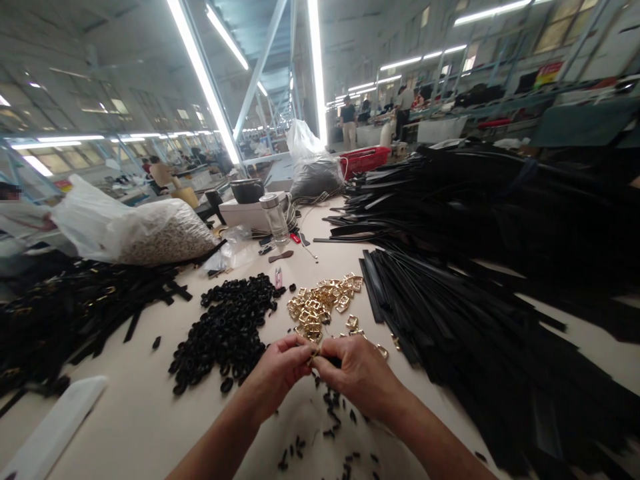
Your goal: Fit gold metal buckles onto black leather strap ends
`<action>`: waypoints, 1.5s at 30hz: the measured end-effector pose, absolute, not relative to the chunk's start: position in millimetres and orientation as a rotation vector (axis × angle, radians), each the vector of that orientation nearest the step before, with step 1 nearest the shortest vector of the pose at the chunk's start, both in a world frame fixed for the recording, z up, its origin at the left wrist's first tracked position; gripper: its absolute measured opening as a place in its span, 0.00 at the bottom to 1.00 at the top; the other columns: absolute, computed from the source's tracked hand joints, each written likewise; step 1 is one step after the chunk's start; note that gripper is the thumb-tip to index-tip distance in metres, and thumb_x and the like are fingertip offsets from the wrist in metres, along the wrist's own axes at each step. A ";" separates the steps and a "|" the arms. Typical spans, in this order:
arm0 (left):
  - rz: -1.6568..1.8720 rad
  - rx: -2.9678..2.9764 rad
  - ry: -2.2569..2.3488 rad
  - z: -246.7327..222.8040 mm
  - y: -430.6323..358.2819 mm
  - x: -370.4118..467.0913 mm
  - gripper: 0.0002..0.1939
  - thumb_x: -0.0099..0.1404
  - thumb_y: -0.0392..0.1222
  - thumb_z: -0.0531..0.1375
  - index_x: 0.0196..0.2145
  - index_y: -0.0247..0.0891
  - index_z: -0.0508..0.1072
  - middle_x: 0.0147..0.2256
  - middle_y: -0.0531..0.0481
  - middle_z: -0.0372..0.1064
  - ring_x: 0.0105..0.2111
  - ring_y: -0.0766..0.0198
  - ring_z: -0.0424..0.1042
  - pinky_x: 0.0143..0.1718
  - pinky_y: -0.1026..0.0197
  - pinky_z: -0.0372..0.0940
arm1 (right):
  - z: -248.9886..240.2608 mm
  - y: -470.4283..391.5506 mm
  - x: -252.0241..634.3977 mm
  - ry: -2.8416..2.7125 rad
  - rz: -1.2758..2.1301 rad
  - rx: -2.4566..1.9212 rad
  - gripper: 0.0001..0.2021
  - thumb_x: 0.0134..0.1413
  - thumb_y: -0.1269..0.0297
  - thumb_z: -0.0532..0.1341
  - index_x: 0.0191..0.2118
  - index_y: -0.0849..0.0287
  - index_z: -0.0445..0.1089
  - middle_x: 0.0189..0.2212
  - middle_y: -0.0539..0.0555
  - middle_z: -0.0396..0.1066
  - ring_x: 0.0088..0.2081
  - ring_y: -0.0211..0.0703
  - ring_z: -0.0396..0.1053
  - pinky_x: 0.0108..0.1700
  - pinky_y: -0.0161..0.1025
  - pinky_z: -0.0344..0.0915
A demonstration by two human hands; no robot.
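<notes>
My left hand (pixel 280 373) and my right hand (pixel 357 373) meet at the table's front, fingertips pinched together. Between them is a small gold buckle (pixel 314 357), mostly covered by the fingers. A short bit of black strap (pixel 334 362) shows under my right fingers; the rest of it is hidden. Just beyond the hands lies a heap of gold buckles (pixel 320 303). Left of it spreads a pile of small black loops (pixel 225 327). Cut black straps (pixel 415 300) lie in a bundle to the right.
Small black scraps (pixel 333 413) are scattered below my hands. Pink thread snips (pixel 279 277), a glass jar (pixel 275 220) and a white box (pixel 243 215) stand farther back. Bulging plastic bags (pixel 165 230), buckled black straps (pixel 95 300) and a red basket (pixel 365 160) surround the work area.
</notes>
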State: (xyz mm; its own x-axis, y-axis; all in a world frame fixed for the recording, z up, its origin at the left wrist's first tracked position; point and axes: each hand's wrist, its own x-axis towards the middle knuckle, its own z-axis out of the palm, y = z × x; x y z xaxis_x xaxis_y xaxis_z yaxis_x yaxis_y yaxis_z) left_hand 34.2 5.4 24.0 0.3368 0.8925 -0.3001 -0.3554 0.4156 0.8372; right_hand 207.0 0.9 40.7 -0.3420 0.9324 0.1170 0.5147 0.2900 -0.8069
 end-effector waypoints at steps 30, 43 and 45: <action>1.053 0.677 0.853 27.4 6.3 43.9 0.11 0.47 0.34 0.73 0.30 0.32 0.78 0.31 0.48 0.76 0.33 0.65 0.72 0.40 0.65 0.66 | 42.5 2.0 208.3 -1.922 1.141 -1.215 0.09 0.58 0.67 0.53 0.30 0.59 0.67 0.23 0.48 0.67 0.27 0.37 0.64 0.29 0.32 0.55; 1.107 0.528 0.829 22.4 4.5 48.7 0.10 0.48 0.30 0.71 0.30 0.32 0.77 0.33 0.48 0.76 0.35 0.65 0.74 0.42 0.66 0.66 | 42.6 1.1 209.6 -1.912 1.005 -1.249 0.09 0.58 0.64 0.54 0.31 0.58 0.69 0.24 0.48 0.68 0.27 0.38 0.63 0.30 0.33 0.55; 1.088 0.527 0.819 21.4 4.3 51.5 0.12 0.48 0.30 0.71 0.32 0.31 0.77 0.35 0.46 0.77 0.37 0.63 0.74 0.43 0.66 0.66 | 40.0 1.6 208.5 -1.917 0.996 -1.258 0.09 0.58 0.64 0.54 0.30 0.58 0.68 0.24 0.48 0.68 0.27 0.38 0.63 0.30 0.33 0.55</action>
State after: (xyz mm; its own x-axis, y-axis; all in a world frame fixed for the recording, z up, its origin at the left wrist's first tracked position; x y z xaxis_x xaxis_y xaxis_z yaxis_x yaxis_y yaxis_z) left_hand 51.5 4.3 21.4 0.2261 0.9207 -0.3182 -0.5606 0.3901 0.7305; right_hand 208.5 1.6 40.0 -0.3453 0.9334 0.0978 0.4567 0.2582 -0.8513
